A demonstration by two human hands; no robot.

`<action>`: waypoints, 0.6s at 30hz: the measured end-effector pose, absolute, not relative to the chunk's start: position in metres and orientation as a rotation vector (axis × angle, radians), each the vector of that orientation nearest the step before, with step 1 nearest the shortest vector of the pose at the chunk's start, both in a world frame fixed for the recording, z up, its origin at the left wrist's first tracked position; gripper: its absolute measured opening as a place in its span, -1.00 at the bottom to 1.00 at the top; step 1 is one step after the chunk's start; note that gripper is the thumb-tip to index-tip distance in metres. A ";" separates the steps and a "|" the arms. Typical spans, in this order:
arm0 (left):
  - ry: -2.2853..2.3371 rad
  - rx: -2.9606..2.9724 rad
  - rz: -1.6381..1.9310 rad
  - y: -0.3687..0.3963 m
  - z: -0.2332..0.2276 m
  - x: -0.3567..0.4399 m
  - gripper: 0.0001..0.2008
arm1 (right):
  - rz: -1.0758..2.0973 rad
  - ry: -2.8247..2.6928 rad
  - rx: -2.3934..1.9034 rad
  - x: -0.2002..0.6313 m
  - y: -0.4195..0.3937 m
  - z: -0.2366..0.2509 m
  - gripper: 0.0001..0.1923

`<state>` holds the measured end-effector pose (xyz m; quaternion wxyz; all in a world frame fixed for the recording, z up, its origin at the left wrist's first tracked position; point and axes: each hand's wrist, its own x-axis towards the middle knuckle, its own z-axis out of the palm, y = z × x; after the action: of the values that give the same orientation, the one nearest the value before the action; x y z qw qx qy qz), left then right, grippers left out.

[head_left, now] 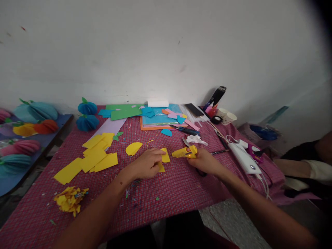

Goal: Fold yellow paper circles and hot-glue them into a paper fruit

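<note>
My right hand (203, 162) is wrapped round the handle of a yellow hot glue gun (181, 152). Its nozzle points left, just beside a small yellow paper piece (165, 157). My left hand (147, 163) has its fingers bent over that piece at its left side, the index finger lying along it; the exact grip is partly hidden. More yellow paper (161, 168) shows under the left fingers. Left of this hand, a yellow paper half-circle stack (134, 148) lies on the checked cloth (178, 193).
Yellow paper rectangles (93, 159) and a crumpled yellow paper flower (70, 200) lie left. Blue paper pumpkins (87, 122) stand behind. Near the wall are coloured sheets (155, 119), a phone (194, 110) and paper cups (229, 118). A white power strip (243, 157) lies right, beside another person's arm (292, 168).
</note>
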<state>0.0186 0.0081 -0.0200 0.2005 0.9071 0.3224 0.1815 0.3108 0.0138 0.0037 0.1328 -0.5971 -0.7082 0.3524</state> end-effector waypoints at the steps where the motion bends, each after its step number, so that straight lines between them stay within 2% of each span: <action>1: 0.898 2.540 0.501 0.008 -0.020 0.019 -0.83 | 1.033 -2.047 -1.736 0.311 0.011 0.004 -0.85; 18: 0.896 2.573 0.496 0.008 -0.019 0.019 -0.85 | 1.085 -2.046 -1.658 0.311 0.003 0.006 -0.80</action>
<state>0.0190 0.0084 -0.0185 0.1850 0.9131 0.3179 0.1761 0.3113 0.0028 0.0060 0.1461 -0.5758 -0.7106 0.3770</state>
